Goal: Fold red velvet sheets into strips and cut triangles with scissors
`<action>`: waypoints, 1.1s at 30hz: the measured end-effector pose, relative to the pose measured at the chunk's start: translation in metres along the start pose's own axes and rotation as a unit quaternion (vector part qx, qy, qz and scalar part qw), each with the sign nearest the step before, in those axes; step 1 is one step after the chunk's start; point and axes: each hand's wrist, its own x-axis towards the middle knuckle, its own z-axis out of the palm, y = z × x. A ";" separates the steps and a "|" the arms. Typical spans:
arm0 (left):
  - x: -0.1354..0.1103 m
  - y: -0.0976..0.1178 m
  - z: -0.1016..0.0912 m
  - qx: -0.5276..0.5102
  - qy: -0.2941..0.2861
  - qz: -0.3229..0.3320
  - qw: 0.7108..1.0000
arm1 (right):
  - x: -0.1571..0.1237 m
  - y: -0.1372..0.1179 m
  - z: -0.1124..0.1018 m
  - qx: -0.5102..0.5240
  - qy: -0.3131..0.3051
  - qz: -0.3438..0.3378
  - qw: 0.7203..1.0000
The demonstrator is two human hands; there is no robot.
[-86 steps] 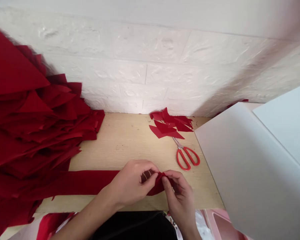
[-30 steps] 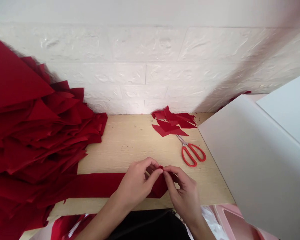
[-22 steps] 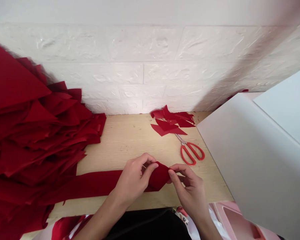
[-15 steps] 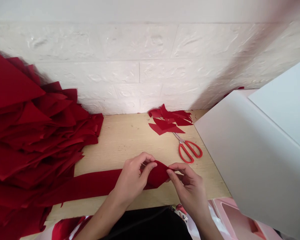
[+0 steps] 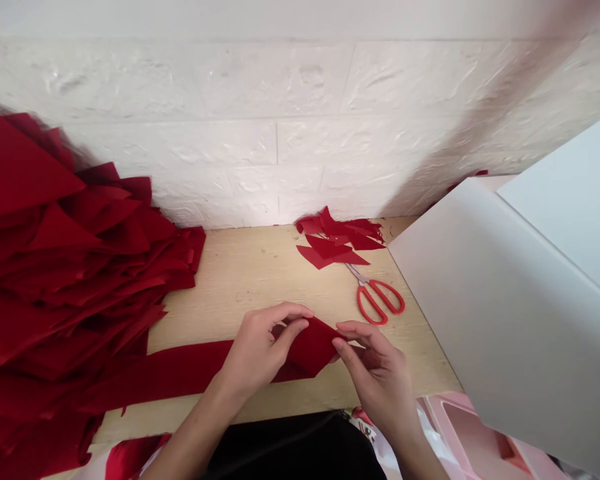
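Note:
A long strip of red fabric [image 5: 180, 373] runs across the table from the left, and its right end is raised and folded over between my hands. My left hand [image 5: 263, 343] pinches the upper edge of this end between thumb and fingers. Its tip on the right is pinched by my right hand [image 5: 375, 363], thumb against forefinger. The edge between the two pinches looks straight and taut. Beyond my right hand, scissors [image 5: 380, 300] with red handles lie on the table, their blade tips under red fabric scraps [image 5: 335, 243].
A large heap of red fabric pieces [image 5: 70, 267] fills the left side, against the white brick-patterned wall [image 5: 220, 93]. At right, a big white box-like panel [image 5: 500, 307] leans over the wooden table [image 5: 240, 267]. Below it stands a pink container [image 5: 460, 407].
My left hand has shifted slightly left along the fabric's upper edge, so more of the folded end shows and the edge is straighter. My right hand has barely moved.

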 end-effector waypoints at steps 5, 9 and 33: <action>0.001 -0.004 -0.004 -0.051 0.011 -0.033 0.998 | -0.001 0.000 0.001 0.001 0.011 -0.006 1.000; 0.002 -0.001 -0.004 -0.060 -0.011 -0.055 0.997 | -0.001 -0.004 0.003 -0.031 0.017 -0.032 0.999; 0.006 0.008 -0.002 -0.029 -0.022 -0.033 0.999 | 0.000 -0.013 -0.002 0.068 -0.020 0.062 0.996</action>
